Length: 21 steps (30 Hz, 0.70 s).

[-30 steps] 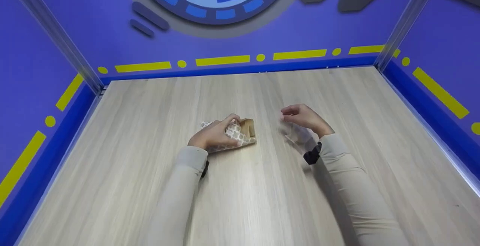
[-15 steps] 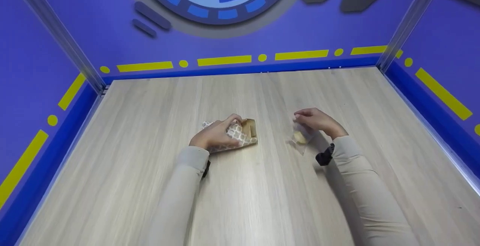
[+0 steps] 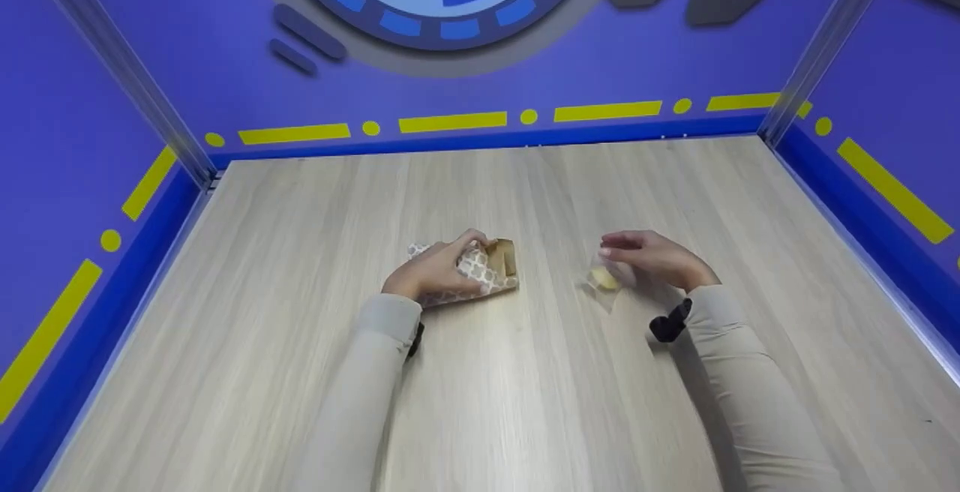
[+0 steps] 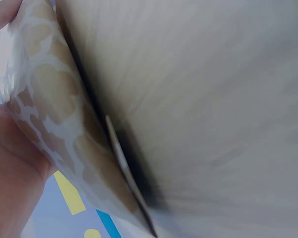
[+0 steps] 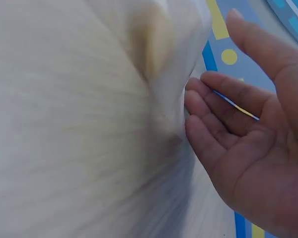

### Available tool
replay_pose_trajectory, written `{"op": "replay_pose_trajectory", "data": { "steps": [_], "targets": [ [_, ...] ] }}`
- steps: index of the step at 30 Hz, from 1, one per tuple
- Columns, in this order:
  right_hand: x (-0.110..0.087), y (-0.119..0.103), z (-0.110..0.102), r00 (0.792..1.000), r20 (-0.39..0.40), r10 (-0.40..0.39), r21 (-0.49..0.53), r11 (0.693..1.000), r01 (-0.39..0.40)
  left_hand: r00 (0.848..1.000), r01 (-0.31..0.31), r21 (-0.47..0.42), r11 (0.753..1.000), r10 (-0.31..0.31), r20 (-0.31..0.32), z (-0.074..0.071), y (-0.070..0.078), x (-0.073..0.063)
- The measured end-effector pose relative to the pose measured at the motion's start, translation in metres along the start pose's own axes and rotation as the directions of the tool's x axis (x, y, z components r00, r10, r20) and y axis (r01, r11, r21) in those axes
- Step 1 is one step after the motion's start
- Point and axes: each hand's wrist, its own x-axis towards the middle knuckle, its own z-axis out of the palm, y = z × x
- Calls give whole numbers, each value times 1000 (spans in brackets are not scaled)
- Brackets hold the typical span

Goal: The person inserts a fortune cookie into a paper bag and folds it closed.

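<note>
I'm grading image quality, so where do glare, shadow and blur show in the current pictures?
Head view: glare on the wood-grain tabletop, a long shadow beside the right sleeve; left wrist view: glare on the patterned cardboard box, dark shadow along its edge; right wrist view: blurred yellow item inside the clear plastic bag.

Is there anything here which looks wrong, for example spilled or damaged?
Nothing stands out as spilled or damaged. The patterned box in the left hand is open at one end, nothing odd in itself; the clear bag beside the right hand is too blurred to check.
</note>
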Motion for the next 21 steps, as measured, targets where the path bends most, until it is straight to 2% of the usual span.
{"op": "replay_pose_trajectory", "data": {
  "steps": [3,10,17,21],
  "targets": [
    [-2,3,-1,999,24,21,-4,1000,-21,1000,-13,8,1000,13,3,0,-1,1],
    [-3,6,1,994,108,-22,-44,999,27,1000,-22,11,1000,22,-6,0,-2,0],
    [-6,3,4,991,120,-62,-92,993,73,1000,-15,7,1000,15,-13,2,-2,-1],
    [-8,1,3,989,130,-63,-84,994,75,1000,-6,7,1000,6,-13,1,0,-1]
  ]
}}
